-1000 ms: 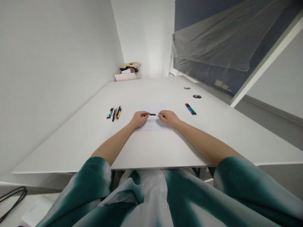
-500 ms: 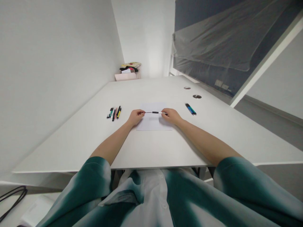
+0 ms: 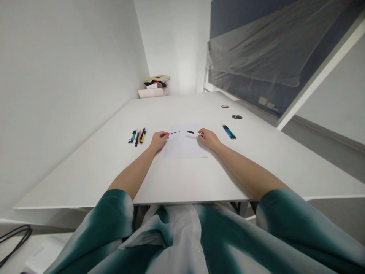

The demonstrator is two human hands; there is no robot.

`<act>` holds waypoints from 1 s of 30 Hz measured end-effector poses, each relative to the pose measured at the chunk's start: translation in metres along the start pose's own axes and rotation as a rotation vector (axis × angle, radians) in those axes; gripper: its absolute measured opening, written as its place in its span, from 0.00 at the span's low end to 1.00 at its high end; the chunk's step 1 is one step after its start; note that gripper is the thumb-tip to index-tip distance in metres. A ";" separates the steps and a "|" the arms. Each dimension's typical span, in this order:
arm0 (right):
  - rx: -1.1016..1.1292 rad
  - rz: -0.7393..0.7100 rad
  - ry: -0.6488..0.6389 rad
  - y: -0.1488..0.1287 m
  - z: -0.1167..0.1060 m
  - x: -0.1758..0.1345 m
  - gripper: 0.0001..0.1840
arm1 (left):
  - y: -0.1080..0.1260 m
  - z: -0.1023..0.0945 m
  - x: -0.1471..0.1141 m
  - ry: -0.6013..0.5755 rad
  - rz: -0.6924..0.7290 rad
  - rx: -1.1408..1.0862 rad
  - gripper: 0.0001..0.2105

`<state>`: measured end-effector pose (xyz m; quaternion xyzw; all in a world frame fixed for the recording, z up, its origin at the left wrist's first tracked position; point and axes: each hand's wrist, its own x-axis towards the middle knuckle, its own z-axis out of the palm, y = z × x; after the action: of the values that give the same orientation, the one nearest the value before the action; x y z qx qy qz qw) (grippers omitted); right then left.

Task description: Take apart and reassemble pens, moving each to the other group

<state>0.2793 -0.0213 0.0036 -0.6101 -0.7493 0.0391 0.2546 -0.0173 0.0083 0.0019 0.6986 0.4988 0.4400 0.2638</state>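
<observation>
I see the thin black refill rod [image 3: 174,133] pinched in my left hand [image 3: 158,139], apart from the black-gripped pen barrel [image 3: 193,132] held in my right hand [image 3: 209,138], both above white paper [image 3: 185,148]. Capped pens [image 3: 138,136] lie left on the surface [image 3: 99,163], blue pens [image 3: 229,132] right.

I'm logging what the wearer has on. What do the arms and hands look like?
Both forearms are bare, and the left hand and right hand wear no gloves. Loose teal-and-white sleeves end about the elbows, over a white buttoned shirt.

Thin dark refill [image 3: 174,133] apart from black-gripped pen barrel [image 3: 193,132], above paper.
</observation>
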 end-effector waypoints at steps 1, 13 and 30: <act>-0.006 -0.014 -0.009 -0.001 0.001 0.000 0.15 | 0.000 0.001 0.000 -0.010 0.009 0.006 0.12; -0.084 -0.059 -0.038 -0.014 0.009 0.002 0.16 | 0.013 0.015 -0.007 -0.133 0.089 0.154 0.12; 0.070 -0.262 -0.012 -0.027 0.002 -0.004 0.15 | 0.020 0.021 -0.011 -0.217 0.124 0.206 0.13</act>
<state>0.2544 -0.0314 0.0104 -0.4973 -0.8223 0.0350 0.2743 0.0088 -0.0080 0.0044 0.7947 0.4659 0.3239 0.2155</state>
